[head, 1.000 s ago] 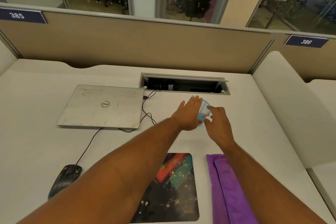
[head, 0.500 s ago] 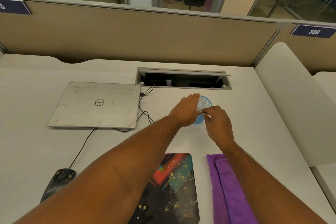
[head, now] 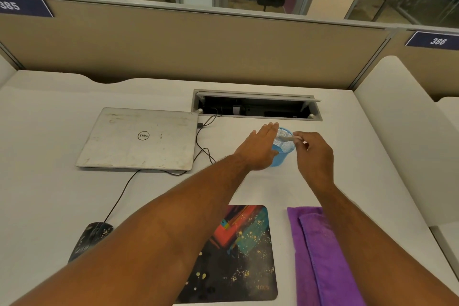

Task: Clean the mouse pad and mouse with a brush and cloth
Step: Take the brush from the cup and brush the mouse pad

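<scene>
While our left hand [head: 258, 149] lies flat with straight fingers against the side of the blue mesh cup [head: 283, 148], our right hand [head: 314, 154] pinches the pale brush [head: 285, 138] at the cup's mouth. Nearer us on the counter [head: 49, 194], the speckled mouse pad [head: 238, 261] lies between the purple cloth [head: 320, 256] on its right and the black mouse [head: 90, 240], which sits apart on its left, its cord running to the closed laptop [head: 139, 139].

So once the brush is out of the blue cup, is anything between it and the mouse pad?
Nothing visible: the right hand pinches the brush over the blue mesh cup, and only bare desk lies between there and the mouse pad.
</scene>
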The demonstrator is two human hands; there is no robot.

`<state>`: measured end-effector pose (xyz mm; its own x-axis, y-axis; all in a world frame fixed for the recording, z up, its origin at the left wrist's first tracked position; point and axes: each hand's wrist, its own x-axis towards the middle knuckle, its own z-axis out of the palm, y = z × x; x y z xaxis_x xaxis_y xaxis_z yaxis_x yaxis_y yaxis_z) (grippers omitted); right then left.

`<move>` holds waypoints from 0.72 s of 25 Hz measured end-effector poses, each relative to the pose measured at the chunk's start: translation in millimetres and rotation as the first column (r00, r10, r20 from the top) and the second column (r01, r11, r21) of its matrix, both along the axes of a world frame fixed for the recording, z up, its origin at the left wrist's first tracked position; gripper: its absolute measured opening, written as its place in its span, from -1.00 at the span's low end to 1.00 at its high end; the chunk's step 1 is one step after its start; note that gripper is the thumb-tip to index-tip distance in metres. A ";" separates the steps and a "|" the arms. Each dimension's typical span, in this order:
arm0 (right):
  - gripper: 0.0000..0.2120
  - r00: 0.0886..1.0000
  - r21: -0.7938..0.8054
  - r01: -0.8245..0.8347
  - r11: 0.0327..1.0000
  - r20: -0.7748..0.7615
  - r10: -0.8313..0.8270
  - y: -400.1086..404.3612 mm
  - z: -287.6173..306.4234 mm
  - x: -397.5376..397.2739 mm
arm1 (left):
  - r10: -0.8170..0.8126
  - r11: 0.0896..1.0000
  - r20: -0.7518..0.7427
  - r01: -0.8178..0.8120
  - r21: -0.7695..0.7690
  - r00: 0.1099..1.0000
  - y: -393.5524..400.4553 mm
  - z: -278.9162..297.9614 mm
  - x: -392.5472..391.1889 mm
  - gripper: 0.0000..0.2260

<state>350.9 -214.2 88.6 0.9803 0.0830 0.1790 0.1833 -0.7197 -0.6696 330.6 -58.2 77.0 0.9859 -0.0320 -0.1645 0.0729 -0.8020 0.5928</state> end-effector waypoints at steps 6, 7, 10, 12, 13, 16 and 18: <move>-0.78 0.993 0.222 0.067 0.973 0.076 -0.086 -8.2 35.2 -14.4 | 0.030 0.998 0.054 -0.027 -0.062 0.998 28.9 7.1 -48.9 -0.31; -0.80 0.994 0.267 0.068 0.961 0.059 -0.087 -9.8 38.6 -20.2 | 0.041 0.997 0.043 -0.038 -0.062 0.998 34.6 6.7 -61.9 -0.31; -0.86 0.999 0.389 0.043 0.920 -0.003 -0.045 -13.2 43.2 -46.5 | 0.043 0.997 0.004 -0.042 -0.061 0.999 49.6 1.3 -107.0 -0.27; -0.87 0.999 0.452 0.027 0.892 -0.035 -0.013 -14.7 39.9 -68.1 | 0.053 0.997 -0.008 -0.053 -0.053 0.999 56.1 -5.2 -138.5 -0.23; -0.88 0.999 0.474 0.027 0.880 -0.053 -0.002 -15.4 35.8 -79.8 | 0.062 0.997 -0.017 -0.063 -0.042 0.998 57.5 -9.6 -154.0 -0.21; -0.92 0.992 0.517 0.038 0.855 -0.122 0.030 -15.6 18.6 -115.6 | 0.079 0.997 -0.086 -0.076 0.034 0.993 54.8 -27.1 -192.4 -0.23; -0.94 0.982 0.541 0.024 0.841 -0.169 0.080 -12.6 8.4 -137.7 | 0.069 0.990 -0.130 -0.052 0.131 0.989 48.7 -36.8 -207.5 -0.24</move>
<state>213.2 -226.8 96.9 0.9982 0.0528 0.0269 0.0385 -0.2321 -0.9719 123.1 -9.5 40.2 0.9541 0.0567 -0.2941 0.1955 -0.8618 0.4680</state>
